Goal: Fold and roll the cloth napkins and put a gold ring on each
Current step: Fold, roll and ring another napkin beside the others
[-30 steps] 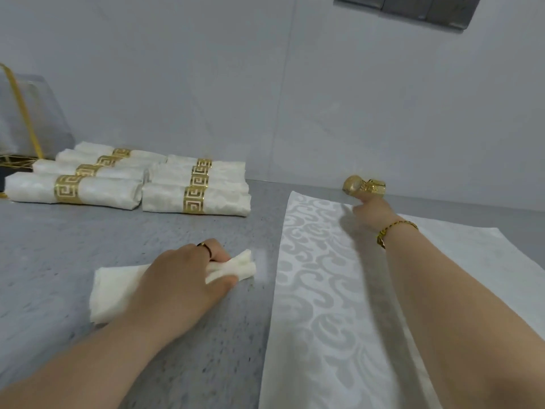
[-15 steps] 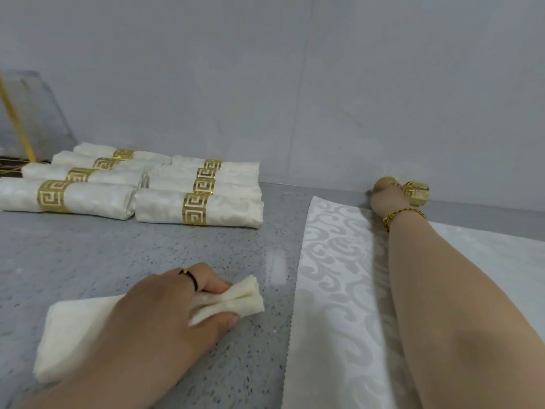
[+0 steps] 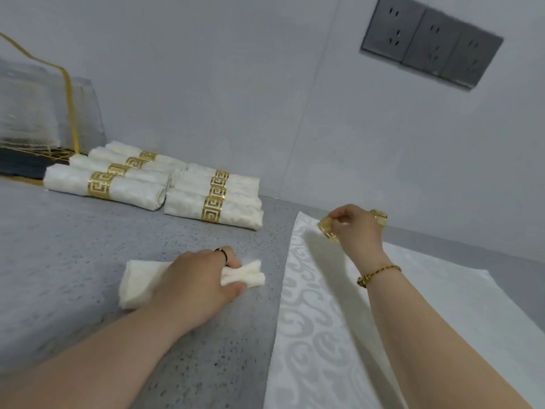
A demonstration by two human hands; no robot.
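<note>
Rolled napkin (image 3: 188,280), cream cloth, unringed: lies on the grey counter (image 3: 73,255) under the left hand (image 3: 196,283), its flared free end sticking out just past the fingertips, toward the right hand. Left hand: palm down, fingers curled over the roll and pressing it to the counter, thumb on the near side; closed around the cloth. Right hand (image 3: 355,231): raised beyond and to the right of the left, fingers pinched on a gold ring (image 3: 327,230); a second gold piece (image 3: 379,216) shows just behind the knuckles, whether held or resting there cannot be told. Patterned flat napkin (image 3: 309,335): spread beneath the right forearm. Finished ringed rolls (image 3: 212,206): stacked well beyond the left hand, against the wall. Handling note, as judgement: keep the roll squeezed tight at the free end so the layers stay bunched, bring the ring square to that end, then slide it toward the middle without loosening the left hand's hold.
</note>
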